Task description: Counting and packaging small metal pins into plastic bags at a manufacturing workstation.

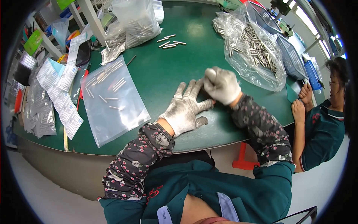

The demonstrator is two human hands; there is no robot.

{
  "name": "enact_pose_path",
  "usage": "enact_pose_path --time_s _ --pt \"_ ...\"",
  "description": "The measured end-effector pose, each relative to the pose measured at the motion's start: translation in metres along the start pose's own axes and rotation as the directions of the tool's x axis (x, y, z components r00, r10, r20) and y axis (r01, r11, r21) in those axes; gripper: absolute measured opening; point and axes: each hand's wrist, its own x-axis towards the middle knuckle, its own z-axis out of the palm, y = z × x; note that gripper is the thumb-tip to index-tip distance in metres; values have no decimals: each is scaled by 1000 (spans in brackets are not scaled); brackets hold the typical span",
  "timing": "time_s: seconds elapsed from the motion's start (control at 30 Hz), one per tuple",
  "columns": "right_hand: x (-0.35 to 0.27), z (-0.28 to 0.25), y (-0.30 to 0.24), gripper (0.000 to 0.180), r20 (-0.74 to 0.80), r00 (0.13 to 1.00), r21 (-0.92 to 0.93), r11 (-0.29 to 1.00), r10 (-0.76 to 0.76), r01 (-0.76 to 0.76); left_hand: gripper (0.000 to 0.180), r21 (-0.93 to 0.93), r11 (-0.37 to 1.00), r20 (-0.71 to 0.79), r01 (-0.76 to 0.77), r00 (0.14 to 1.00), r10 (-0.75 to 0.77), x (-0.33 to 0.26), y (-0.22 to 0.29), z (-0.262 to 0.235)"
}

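Note:
My left hand (183,110), in a white glove with greyed fingertips, lies palm down on the green table (194,59) with its fingers spread. Just beside its fingertips, my right hand (222,85) is curled into a fist in a similar glove; whatever it may hold is hidden. To the left lies a flat clear plastic bag (119,128) with several slim metal pins showing in or on it. Several loose metal pins (169,45) rest on the table beyond my hands.
A large open clear bag (274,80) heaped with metal pins (257,46) lies at the far right, beside blue baskets (291,56). More filled bags (140,28) stand far left. Paper slips (59,89) and a red-handled tool (85,76) lie left. A co-worker (324,123) sits right.

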Motion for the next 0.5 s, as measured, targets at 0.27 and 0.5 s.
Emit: enact_pose_path --time_s 0.27,0.5 --pt "2 4 13 13 33 994 -126 987 104 -99 62 2 1000 -79 -31 996 31 3 -4 2" --pt "15 -11 -5 15 255 539 791 148 803 -594 63 1 999 -76 -35 996 35 1 -2 5"
